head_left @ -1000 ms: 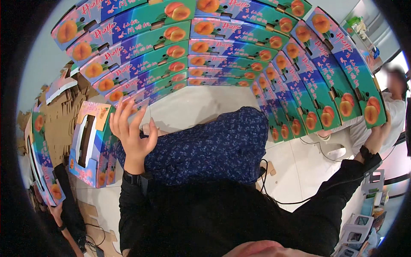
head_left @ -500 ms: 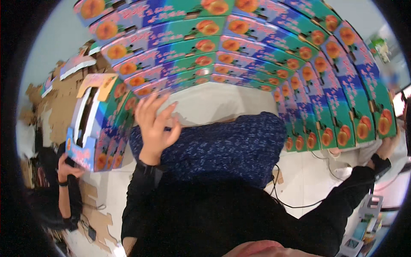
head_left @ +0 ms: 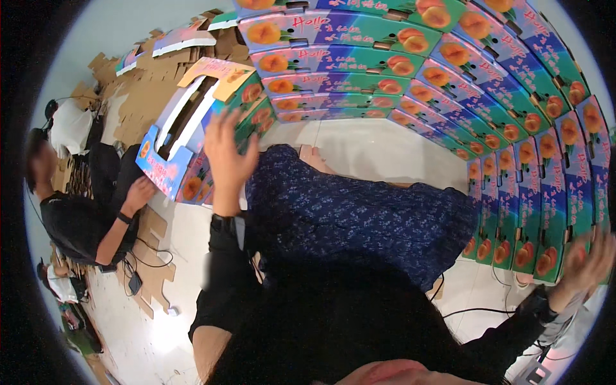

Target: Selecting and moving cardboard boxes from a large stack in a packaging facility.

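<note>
My left hand [head_left: 230, 154] is raised with its fingers stretched upward and the thumb apart, holding nothing. It overlaps the side of a colourful fruit carton [head_left: 186, 122] at the left, and I cannot tell whether it touches. That carton has an orange and blue top with a long dark opening edged in white; more cartons stand behind it. At the far right, my right hand [head_left: 587, 264] is slightly blurred, fingers spread, before the lower end of a carton stack [head_left: 536, 192]. These cartons are green, blue and lilac with printed peaches.
Tall rows of matching cartons [head_left: 333, 61] curve round ahead of me. A dark blue floral cloth [head_left: 359, 205] covers my lap. On the left a co-worker in black [head_left: 83, 224] sits beside flattened brown cardboard [head_left: 144, 77]. Black cables [head_left: 478, 312] lie on the pale floor.
My view has turned left, showing more of the co-worker. My right hand has left the lower edge of the end carton and now spreads open. My left fingers have straightened from a loose curl.
</note>
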A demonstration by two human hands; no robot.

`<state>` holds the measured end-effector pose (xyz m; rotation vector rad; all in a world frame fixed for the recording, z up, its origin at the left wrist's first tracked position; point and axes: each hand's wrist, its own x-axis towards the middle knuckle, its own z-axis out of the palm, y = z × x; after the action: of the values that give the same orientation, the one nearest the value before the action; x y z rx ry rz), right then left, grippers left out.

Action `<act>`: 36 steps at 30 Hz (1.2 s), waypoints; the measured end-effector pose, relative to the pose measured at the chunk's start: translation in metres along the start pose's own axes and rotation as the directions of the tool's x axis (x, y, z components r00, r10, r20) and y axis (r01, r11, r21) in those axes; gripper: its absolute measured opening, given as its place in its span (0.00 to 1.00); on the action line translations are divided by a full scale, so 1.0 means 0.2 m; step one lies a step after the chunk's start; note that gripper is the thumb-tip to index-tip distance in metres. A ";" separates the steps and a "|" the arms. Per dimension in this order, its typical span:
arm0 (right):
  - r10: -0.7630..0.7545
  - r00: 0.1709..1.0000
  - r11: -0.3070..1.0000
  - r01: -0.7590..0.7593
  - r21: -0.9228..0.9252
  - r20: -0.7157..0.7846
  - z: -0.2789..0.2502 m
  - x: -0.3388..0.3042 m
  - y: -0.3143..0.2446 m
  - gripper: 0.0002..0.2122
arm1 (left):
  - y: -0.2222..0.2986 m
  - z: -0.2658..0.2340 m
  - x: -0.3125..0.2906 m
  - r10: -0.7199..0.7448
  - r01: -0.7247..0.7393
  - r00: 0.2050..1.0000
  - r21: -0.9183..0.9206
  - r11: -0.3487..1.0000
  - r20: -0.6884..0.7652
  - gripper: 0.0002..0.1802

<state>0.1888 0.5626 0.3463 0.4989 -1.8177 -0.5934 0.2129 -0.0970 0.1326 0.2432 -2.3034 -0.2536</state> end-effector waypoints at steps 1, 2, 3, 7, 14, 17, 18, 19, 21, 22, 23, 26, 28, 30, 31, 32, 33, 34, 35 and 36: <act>-0.189 0.981 0.982 0.187 0.034 0.045 0.04 0.12 -0.20 0.12 | -0.11 0.00 0.00 -0.034 0.037 0.999 0.099 0.994 -0.032 0.30; -0.211 0.977 0.973 0.206 0.105 0.037 0.08 0.21 -0.35 0.12 | -0.24 -0.01 0.00 -0.072 0.084 0.995 0.193 0.978 -0.070 0.31; -0.232 0.972 0.961 0.223 0.166 0.033 0.12 0.26 -0.47 0.12 | -0.34 -0.02 0.01 -0.059 0.090 0.992 0.298 0.950 -0.111 0.34; -0.089 0.993 0.862 0.038 0.505 0.077 0.33 0.30 -0.82 0.09 | -0.70 0.00 -0.02 -0.208 0.216 0.976 0.444 0.870 -0.068 0.46; 0.051 0.989 0.531 -0.143 0.835 0.137 0.62 0.34 -1.42 0.07 | -0.70 -0.02 0.02 -0.487 0.327 0.839 0.490 0.808 0.244 0.57; 0.042 0.986 0.424 -0.166 0.891 0.163 0.70 0.35 -1.62 0.06 | -0.74 -0.05 -0.01 -0.481 0.327 0.841 0.476 0.816 0.247 0.56; 0.028 0.980 0.360 -0.193 0.913 0.196 0.74 0.35 -1.67 0.06 | -0.75 -0.07 -0.02 -0.457 0.313 0.854 0.457 0.833 0.247 0.54; 0.026 0.981 0.355 -0.188 0.916 0.192 0.77 0.34 -1.71 0.06 | -0.76 -0.08 -0.02 -0.433 0.299 0.867 0.437 0.848 0.247 0.53; 0.010 0.966 0.290 -0.249 0.924 0.258 0.83 0.32 -1.79 0.05 | -0.76 -0.12 -0.03 -0.408 0.284 0.876 0.409 0.867 0.257 0.51; 0.005 0.968 0.282 -0.242 0.928 0.251 0.86 0.30 -1.84 0.05 | -0.76 -0.14 -0.04 -0.379 0.265 0.885 0.378 0.887 0.271 0.49; 0.014 0.945 0.210 -0.323 0.923 0.328 0.88 0.28 -1.88 0.05 | -0.76 -0.14 -0.04 -0.388 0.271 0.883 0.386 0.882 0.265 0.49; -0.025 0.883 0.051 -0.468 0.882 0.469 0.94 0.16 -2.02 0.05 | -0.78 -0.11 -0.06 -0.356 0.241 0.911 0.430 0.870 0.210 0.46; -0.312 0.685 0.082 -0.671 0.737 0.658 0.96 0.07 -2.09 0.08 | -0.76 -0.10 -0.04 -0.347 0.239 0.918 0.432 0.870 0.190 0.47; -0.441 0.648 0.108 -0.649 0.753 0.621 0.98 -0.01 -2.15 0.10 | -0.72 -0.12 -0.02 -0.429 0.285 0.868 0.458 0.842 0.250 0.49; -0.556 0.594 0.141 -0.622 0.770 0.581 0.99 -0.03 -2.16 0.12 | -0.71 -0.12 -0.02 -0.434 0.289 0.865 0.457 0.841 0.253 0.49; -0.554 0.595 0.136 -0.625 0.769 0.582 1.01 -0.04 -2.18 0.12 | -0.71 -0.11 -0.01 -0.437 0.292 0.862 0.454 0.842 0.256 0.49; -0.628 0.520 0.130 -0.665 0.736 0.580 1.00 -0.03 -2.19 0.13 | -0.71 -0.12 -0.01 -0.437 0.304 0.865 0.435 0.847 0.247 0.49; -0.694 0.441 0.129 -0.702 0.700 0.569 1.00 -0.03 -2.20 0.15 | -0.72 -0.12 -0.02 -0.436 0.301 0.865 0.437 0.847 0.249 0.49; -0.693 0.441 0.126 -0.705 0.698 0.571 1.01 -0.04 -2.21 0.15 | -0.75 -0.13 -0.03 -0.397 0.278 0.890 0.424 0.862 0.225 0.49; -0.681 0.450 0.156 -0.681 0.715 0.578 1.02 -0.06 -2.21 0.15 | -0.77 -0.13 -0.04 -0.356 0.254 0.913 0.406 0.878 0.199 0.49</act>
<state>0.0200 0.2538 0.0106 1.2732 -3.2565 0.9327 0.2519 -0.2455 0.1037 0.8225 -2.5657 0.0004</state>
